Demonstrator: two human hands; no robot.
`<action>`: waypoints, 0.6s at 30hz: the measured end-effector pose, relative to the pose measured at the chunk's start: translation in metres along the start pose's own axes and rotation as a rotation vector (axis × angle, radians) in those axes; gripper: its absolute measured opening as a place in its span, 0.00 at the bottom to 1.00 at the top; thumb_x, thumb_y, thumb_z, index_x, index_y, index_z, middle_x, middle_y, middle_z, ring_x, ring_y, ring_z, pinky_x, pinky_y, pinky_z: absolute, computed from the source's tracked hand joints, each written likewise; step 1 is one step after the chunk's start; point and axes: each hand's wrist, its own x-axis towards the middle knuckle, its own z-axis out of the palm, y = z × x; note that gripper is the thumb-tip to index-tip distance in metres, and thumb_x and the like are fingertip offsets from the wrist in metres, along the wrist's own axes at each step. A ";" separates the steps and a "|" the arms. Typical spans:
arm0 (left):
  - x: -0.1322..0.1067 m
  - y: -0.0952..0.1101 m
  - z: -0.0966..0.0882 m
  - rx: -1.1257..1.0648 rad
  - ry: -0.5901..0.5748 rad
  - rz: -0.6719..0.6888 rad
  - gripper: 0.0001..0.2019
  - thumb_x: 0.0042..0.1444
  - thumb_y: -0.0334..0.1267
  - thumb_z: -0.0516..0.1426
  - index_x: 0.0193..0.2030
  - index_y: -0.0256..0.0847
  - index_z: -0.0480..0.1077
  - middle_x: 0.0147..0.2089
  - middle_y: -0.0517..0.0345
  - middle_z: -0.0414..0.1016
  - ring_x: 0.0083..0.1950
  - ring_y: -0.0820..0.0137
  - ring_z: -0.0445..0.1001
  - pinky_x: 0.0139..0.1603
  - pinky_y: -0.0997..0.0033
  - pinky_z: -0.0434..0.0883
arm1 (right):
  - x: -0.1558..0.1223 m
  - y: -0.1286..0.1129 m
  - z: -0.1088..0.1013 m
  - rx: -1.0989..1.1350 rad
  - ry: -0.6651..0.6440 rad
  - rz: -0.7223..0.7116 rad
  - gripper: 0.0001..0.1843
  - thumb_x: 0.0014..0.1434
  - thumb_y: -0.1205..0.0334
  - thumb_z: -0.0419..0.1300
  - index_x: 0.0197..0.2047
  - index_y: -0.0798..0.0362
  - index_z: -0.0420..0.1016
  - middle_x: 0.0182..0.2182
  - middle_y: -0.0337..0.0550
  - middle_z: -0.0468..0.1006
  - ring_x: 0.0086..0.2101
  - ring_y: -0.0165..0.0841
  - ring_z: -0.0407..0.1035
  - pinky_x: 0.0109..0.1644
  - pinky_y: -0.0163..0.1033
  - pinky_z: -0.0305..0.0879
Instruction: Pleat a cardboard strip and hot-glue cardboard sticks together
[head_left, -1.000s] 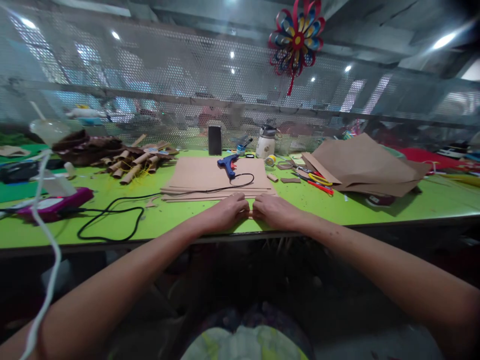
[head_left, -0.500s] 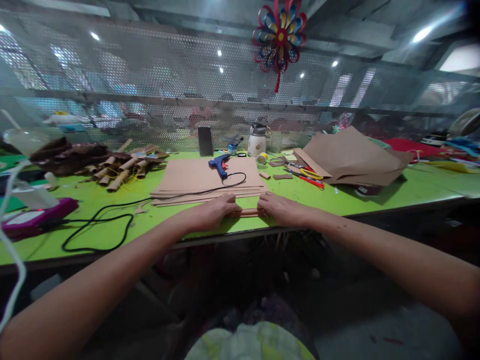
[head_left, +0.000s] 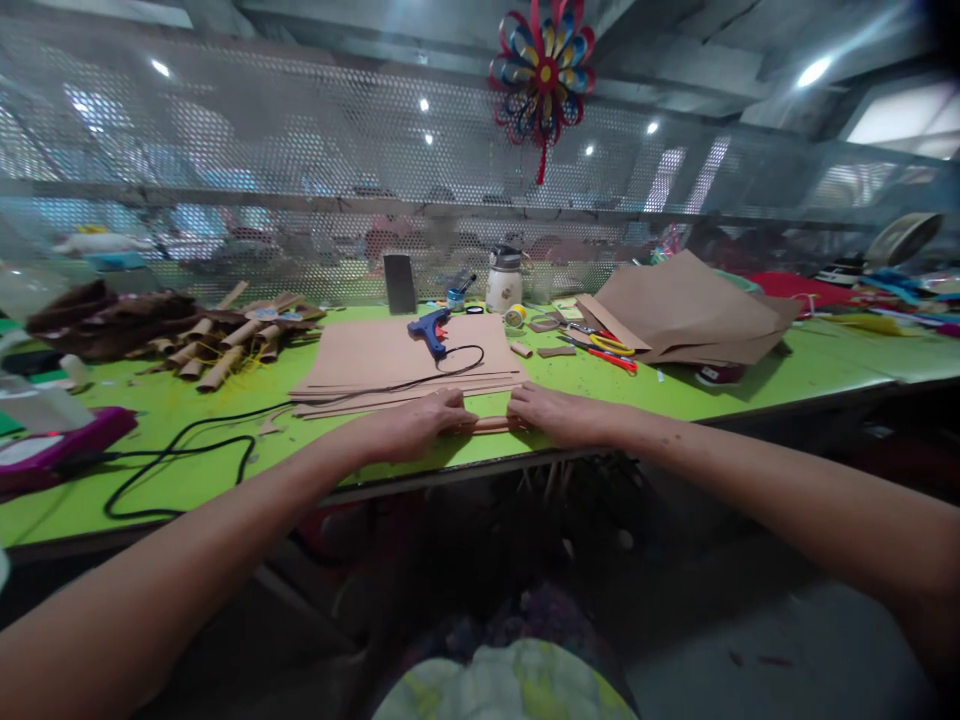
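Note:
Near the front edge of the green table, a thin roll of brown paper (head_left: 492, 425) lies crosswise between my hands. My left hand (head_left: 426, 422) has its fingers curled onto the left end, and my right hand (head_left: 553, 413) grips the right end the same way. Only the middle of the roll shows; both ends are under my fingers. Just beyond my hands is a stack of flat brown paper sheets (head_left: 360, 350). On these sheets rests a blue hot glue gun (head_left: 430, 333) with a red trigger, its black cord (head_left: 367, 390) trailing left.
Finished-looking brown paper tubes (head_left: 222, 368) are piled at the left, behind a purple power strip (head_left: 97, 440). To the right lie scissors (head_left: 611, 345) and a heap of large brown paper (head_left: 682, 310). A bottle (head_left: 504, 280) and a dark upright phone-like slab (head_left: 400, 284) stand at the back.
The whole view has shifted slightly, so the table and its things sit further left. Both hands keep their hold on the paper roll, with little visible movement.

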 end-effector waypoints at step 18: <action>-0.005 0.005 0.020 -0.115 0.140 -0.173 0.15 0.52 0.28 0.48 0.44 0.39 0.70 0.41 0.53 0.62 0.41 0.67 0.66 0.46 0.68 0.65 | 0.001 -0.012 0.005 0.216 0.207 0.181 0.13 0.58 0.56 0.60 0.40 0.58 0.73 0.38 0.50 0.73 0.38 0.37 0.65 0.41 0.40 0.62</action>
